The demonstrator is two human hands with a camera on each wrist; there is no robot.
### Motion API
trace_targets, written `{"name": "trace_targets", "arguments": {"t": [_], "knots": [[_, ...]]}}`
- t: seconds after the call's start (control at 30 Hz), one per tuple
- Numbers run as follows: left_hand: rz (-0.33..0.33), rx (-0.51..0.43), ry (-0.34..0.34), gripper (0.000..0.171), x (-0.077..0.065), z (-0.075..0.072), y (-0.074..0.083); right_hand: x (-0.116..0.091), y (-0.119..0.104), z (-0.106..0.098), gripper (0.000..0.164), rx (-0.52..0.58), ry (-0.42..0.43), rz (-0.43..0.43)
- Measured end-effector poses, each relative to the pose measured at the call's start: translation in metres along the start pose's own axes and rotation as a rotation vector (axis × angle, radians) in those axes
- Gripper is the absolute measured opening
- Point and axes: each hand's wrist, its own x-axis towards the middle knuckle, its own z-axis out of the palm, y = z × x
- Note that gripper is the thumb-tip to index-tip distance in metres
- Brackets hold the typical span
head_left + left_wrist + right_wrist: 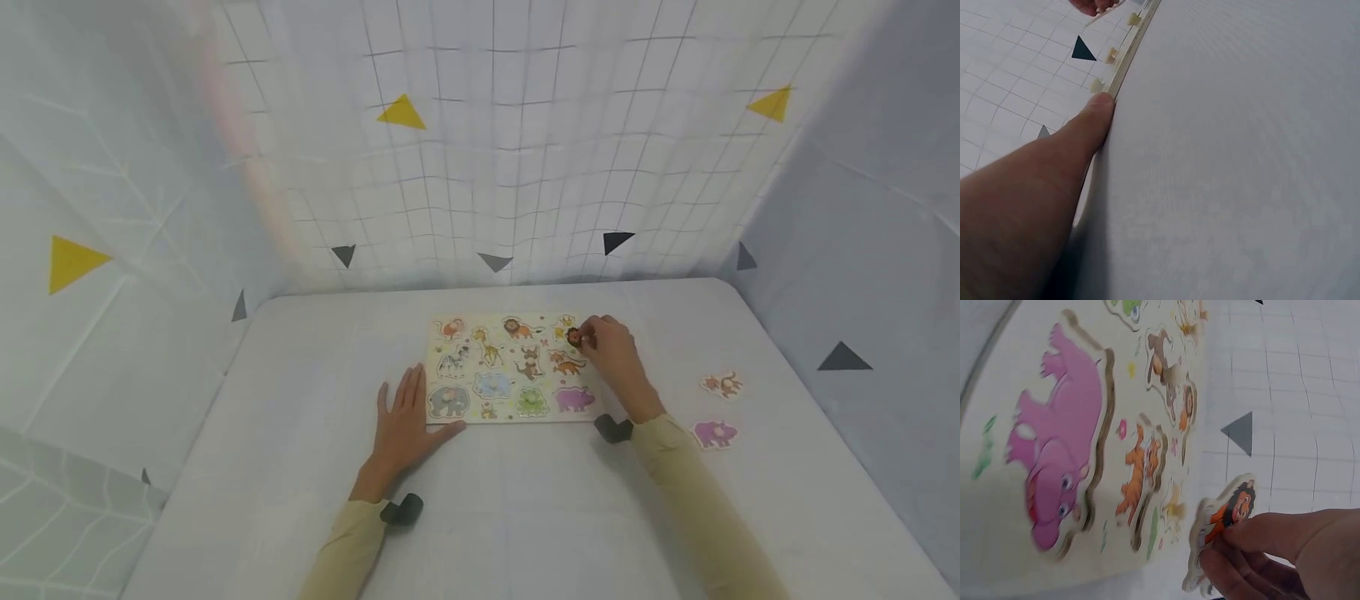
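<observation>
My right hand (613, 358) pinches a wooden lion puzzle piece (1242, 505) between thumb and fingers, tilted up over the right side of the puzzle board (551, 417). In the right wrist view, the board's recesses with a printed hippo (1069, 419) and tiger (1138, 469) show no piece in them. A printed lion (519, 328) lies left of the held piece. My left hand (403, 425) rests at the board's left front corner, fingers straight along the side and thumb along the front edge. Beyond that thumb, small knobs (1111, 56) stick up from the board.
Two loose pieces, a purple hippo (714, 434) and a brown animal (722, 384), lie on the white table (300, 367) right of the board. Dark wrist cameras (402, 509) sit on both wrists. A gridded white curtain (525, 183) hangs behind the table.
</observation>
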Motion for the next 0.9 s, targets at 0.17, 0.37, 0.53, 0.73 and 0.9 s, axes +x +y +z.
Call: {"name": "trace_targets", "arguments": {"t": [0.17, 0.37, 0.53, 0.73, 0.9], "knots": [[0.002, 0.008, -0.013, 0.111, 0.001, 0.003, -0.003, 0.016, -0.017, 0.01, 0.011, -0.01, -0.01, -0.067], [-0.005, 0.001, -0.032, 0.11, 0.001, 0.005, -0.004, 0.029, -0.036, 0.019, 0.008, -0.034, -0.029, -0.162], [-0.005, 0.002, -0.019, 0.11, 0.0, 0.003, -0.003, 0.038, -0.048, 0.024, 0.009, 0.002, -0.051, -0.206], [-0.006, -0.005, -0.023, 0.11, 0.0, 0.003, -0.003, 0.047, -0.052, 0.036, 0.013, -0.006, -0.097, -0.154], [-0.007, -0.004, -0.016, 0.11, -0.001, 0.002, -0.002, 0.052, -0.055, 0.047, 0.014, -0.044, -0.112, -0.154]]}}
